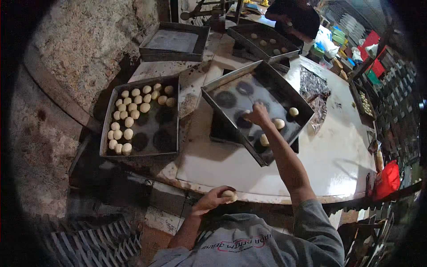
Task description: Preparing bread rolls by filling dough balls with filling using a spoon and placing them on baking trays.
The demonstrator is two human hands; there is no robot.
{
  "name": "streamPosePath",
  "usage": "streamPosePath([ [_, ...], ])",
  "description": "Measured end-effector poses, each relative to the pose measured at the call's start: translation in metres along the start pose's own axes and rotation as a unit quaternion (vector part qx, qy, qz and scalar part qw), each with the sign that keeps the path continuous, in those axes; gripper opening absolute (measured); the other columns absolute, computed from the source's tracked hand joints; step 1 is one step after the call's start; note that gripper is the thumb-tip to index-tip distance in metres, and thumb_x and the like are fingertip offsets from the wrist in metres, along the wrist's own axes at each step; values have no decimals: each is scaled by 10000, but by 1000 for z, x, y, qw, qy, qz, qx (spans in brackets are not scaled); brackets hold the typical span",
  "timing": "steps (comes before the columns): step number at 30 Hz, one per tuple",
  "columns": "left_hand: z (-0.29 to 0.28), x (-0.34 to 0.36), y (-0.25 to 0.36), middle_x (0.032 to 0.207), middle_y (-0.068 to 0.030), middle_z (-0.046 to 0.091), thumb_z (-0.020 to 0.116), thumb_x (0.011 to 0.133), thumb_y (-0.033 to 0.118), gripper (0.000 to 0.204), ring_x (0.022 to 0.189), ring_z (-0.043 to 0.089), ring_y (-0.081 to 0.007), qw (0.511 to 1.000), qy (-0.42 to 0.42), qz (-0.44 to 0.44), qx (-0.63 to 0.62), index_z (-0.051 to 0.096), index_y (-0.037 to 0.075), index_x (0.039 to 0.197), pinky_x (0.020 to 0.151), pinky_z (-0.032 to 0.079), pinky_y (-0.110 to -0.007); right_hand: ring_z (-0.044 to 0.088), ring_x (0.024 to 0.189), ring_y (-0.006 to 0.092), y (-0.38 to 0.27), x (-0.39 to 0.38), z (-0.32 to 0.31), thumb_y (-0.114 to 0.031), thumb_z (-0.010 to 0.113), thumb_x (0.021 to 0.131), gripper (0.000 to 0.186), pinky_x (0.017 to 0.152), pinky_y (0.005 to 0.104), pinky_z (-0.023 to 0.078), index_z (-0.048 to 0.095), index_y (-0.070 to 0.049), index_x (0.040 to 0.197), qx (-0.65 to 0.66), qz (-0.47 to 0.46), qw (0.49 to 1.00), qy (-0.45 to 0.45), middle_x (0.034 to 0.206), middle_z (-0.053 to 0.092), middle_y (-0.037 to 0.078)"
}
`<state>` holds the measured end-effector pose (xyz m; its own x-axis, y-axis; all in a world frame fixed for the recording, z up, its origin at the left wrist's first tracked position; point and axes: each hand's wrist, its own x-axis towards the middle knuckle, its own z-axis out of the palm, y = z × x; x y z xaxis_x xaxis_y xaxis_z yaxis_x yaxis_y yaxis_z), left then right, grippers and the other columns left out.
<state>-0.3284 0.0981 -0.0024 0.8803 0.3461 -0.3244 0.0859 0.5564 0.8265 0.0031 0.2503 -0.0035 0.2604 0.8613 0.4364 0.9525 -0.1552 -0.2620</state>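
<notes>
My left hand (211, 201) is curled around a pale dough ball (229, 194) just off the table's near edge. Reaching into a metal tray (212, 99) in the middle, my right hand (259, 114) has its fingers closed on a ball of dough (246, 115) close to the tray's floor. Part of that ball is covered by the fingers. Elsewhere in this tray lie a dough ball (293, 111) at the right wall, another ball (279, 123) beside my wrist and a third ball (264, 140) by my forearm. Dark round marks show on the tray's floor.
On the left, a tray (177, 115) holds many dough balls. Behind stand an empty-looking tray (144, 50) and another tray (262, 54) with several balls. A person (296, 20) works at the far side. Dark plastic (313, 84) and a red bag (387, 180) lie toward the right.
</notes>
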Motion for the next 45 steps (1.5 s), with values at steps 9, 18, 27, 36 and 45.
streamPosePath([
  [9, -87, -25, 20, 1021, -58, 548, 651, 753, 92, 358, 942, 529, -134, 996, 37, -2, -77, 520, 21, 1079, 830, 442, -252, 591, 759, 359, -24, 11, -15, -295, 695, 617, 413, 642, 390, 462, 554, 47, 801, 40, 147, 977, -149, 790, 593, 217],
  [18, -54, 4, 25, 1051, -79, 551, 653, 731, 53, 342, 951, 537, -155, 992, -23, 19, -122, 537, 7, 1050, 855, 445, -279, 475, 688, 424, -38, -12, -41, -215, 602, 765, 312, 665, 458, 392, 479, 72, 763, 18, 1, 1000, 23, 798, 488, 260],
  [27, 38, 54, 31, 1003, -111, 583, 671, 715, 132, 369, 964, 548, -191, 953, -268, 3, -142, 548, 1, 1038, 856, 433, -315, 514, 694, 344, -13, -167, -216, -130, 401, 860, 174, 641, 350, 420, 486, 17, 903, 186, 271, 943, -45, 775, 529, 212],
  [36, 249, 141, -62, 1052, -83, 562, 568, 788, 15, 296, 986, 532, -167, 959, -281, -32, 26, 540, -12, 1081, 876, 428, -283, 372, 559, 44, 52, -406, -269, -63, 483, 851, 182, 503, 184, 316, 583, 17, 980, 363, 477, 755, 265, 650, 434, -36],
  [45, 396, 164, -172, 897, -63, 617, 570, 766, 15, 228, 842, 572, -126, 960, -196, 68, 187, 603, 19, 991, 748, 468, -264, 327, 617, 49, 111, -503, -302, -213, 422, 894, 316, 562, 196, 291, 497, -16, 1129, 478, 550, 508, 460, 694, 381, -50],
])
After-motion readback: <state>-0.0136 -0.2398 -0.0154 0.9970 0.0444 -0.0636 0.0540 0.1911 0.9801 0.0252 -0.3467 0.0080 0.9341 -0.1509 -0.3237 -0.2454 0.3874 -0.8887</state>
